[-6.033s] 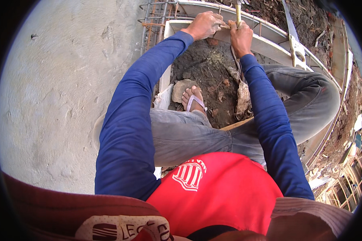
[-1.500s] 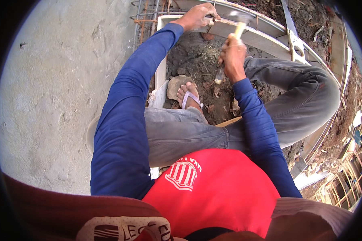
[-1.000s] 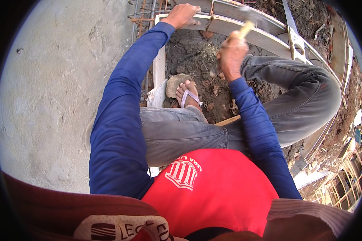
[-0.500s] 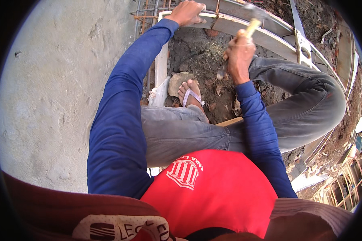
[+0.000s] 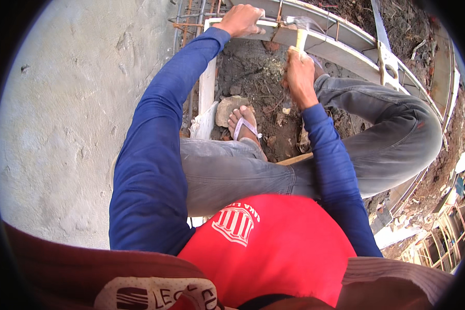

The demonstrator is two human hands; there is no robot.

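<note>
My right hand [image 5: 300, 77] is closed around the pale handle of a claw hammer [image 5: 301, 39]. The hammer's metal head lies at the top edge of a curved formwork board [image 5: 336, 52], near a joint in it. To the left of the hammer, my left hand [image 5: 243, 20] grips the board's upper edge, with thumb and fingers on either side of it. Whether a nail sits under the hammer head, I cannot tell.
A handsaw [image 5: 386, 62] leans over the boards at the right. Steel rebar [image 5: 188, 25] stands beside the grey plastered wall [image 5: 77, 113] on the left. My sandalled foot rests by a stone [image 5: 226, 109] on the dirt. Loose wood strips [image 5: 444, 235] lie at the lower right.
The hammer has swung left and come down from its blurred raised position to the board's edge. My left hand has stayed almost in place.
</note>
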